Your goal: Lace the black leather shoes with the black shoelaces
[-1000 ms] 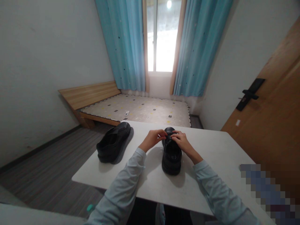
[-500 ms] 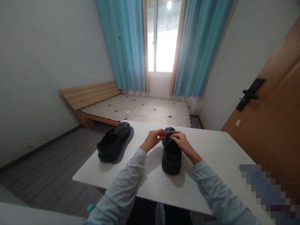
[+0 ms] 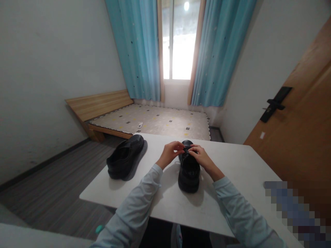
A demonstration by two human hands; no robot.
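A black shoe (image 3: 189,177) stands on the white table (image 3: 227,206), its heel toward me and its toe toward the window. At the left side of its front part is my left hand (image 3: 172,151), fingers pinched at the lacing area. My right hand (image 3: 199,154) is at the right side of the same area, its fingertips closed near those of the left. What the fingertips grip is too small and dark to make out. Another black shoe (image 3: 125,156) rests on the table's left part, untouched.
Beyond the table is a bed (image 3: 160,119) with a small white remote (image 3: 140,125) on it. Blue curtains (image 3: 141,51) flank a window. A wooden door (image 3: 297,127) stands at the right; a blurred patch covers the table's right edge.
Both hands have stayed at the front of the shoe, with only slight finger movement. A thin pale strand now shows a little more clearly beside the shoe's left side.
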